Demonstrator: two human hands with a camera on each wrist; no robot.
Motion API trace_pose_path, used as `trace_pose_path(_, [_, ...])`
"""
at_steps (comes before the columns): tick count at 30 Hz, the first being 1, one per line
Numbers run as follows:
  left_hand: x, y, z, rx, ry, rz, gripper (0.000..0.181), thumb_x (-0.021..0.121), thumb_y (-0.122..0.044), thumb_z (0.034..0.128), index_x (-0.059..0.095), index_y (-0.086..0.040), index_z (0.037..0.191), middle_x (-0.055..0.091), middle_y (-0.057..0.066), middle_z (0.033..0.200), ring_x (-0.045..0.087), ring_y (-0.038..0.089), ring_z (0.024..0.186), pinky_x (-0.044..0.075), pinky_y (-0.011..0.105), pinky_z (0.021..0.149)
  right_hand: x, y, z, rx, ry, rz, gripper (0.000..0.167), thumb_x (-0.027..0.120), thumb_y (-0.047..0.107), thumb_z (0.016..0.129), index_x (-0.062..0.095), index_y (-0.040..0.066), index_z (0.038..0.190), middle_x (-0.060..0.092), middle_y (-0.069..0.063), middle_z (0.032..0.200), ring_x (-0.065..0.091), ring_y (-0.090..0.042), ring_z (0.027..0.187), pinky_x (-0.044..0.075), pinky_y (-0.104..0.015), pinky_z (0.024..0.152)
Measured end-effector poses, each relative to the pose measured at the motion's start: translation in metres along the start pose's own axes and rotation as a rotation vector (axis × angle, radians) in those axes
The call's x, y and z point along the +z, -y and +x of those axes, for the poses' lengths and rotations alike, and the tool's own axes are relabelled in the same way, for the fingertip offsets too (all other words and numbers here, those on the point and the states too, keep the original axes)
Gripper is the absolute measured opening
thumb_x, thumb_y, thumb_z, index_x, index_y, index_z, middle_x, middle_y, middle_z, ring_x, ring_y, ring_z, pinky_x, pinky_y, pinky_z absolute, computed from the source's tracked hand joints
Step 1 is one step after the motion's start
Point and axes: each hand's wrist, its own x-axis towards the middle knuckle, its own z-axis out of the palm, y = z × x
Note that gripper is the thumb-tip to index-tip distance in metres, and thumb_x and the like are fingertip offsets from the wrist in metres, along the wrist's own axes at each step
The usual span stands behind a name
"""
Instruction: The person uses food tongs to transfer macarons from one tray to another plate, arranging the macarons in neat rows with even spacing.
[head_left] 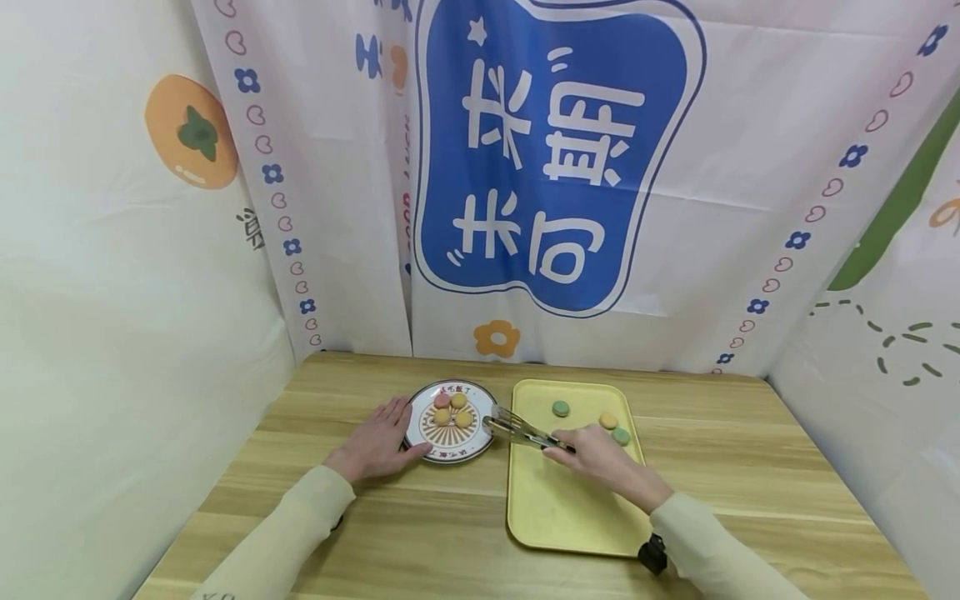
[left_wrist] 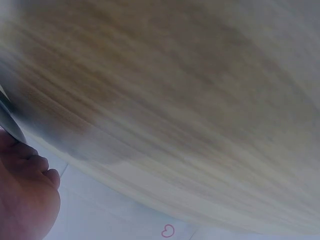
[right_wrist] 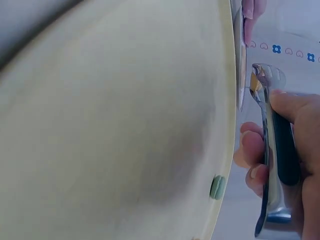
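Observation:
My left hand (head_left: 378,443) rests at the left rim of a round white plate (head_left: 420,429), its fingers along the edge and its thumb at the front. On that plate sit a pink macaron (head_left: 442,401) and several yellow macarons (head_left: 463,419). My right hand (head_left: 600,457) grips metal tongs (head_left: 525,431) with dark handles, also seen in the right wrist view. The tongs' tips are by the plate's right rim; whether anything is between them I cannot tell. Below the tongs lies a yellow tray (head_left: 570,508) with two green macarons (head_left: 561,408) and a yellow-orange macaron (head_left: 608,421).
Plate and tray stand side by side on a wood-grain table (head_left: 420,533). Behind the table hangs a printed white curtain (head_left: 735,250), with pale walls to both sides. In the left wrist view mostly blurred wood grain shows.

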Motion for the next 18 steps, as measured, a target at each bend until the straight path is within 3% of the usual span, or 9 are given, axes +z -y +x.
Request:
trace_pose_path(10, [-0.001, 0.001, -0.001, 0.002, 0.008, 0.006, 0.099, 0.034, -0.073, 0.0935, 0.029, 0.008, 0.15, 0.026, 0.027, 0.159, 0.025, 0.039, 0.149, 0.023, 0.049, 0.123, 0.011, 0.008, 0.017, -0.012, 0.033, 0.011, 0.027, 0.063, 0.032, 0.096, 0.073, 0.008, 0.101, 0.064, 0.004, 0.066, 0.038, 0.005, 0.047, 0.037, -0.013, 0.045])
trace_pose_path(18, [0.001, 0.002, 0.0, 0.008, 0.006, 0.012, 0.099, 0.034, -0.072, 0.0937, 0.029, 0.009, 0.15, 0.025, 0.027, 0.158, 0.025, 0.04, 0.149, 0.023, 0.049, 0.123, 0.018, 0.012, 0.029, -0.091, 0.035, -0.043, 0.023, 0.064, 0.03, 0.095, 0.063, 0.014, 0.079, 0.05, 0.009, 0.057, 0.035, 0.003, 0.049, 0.03, -0.013, 0.044])
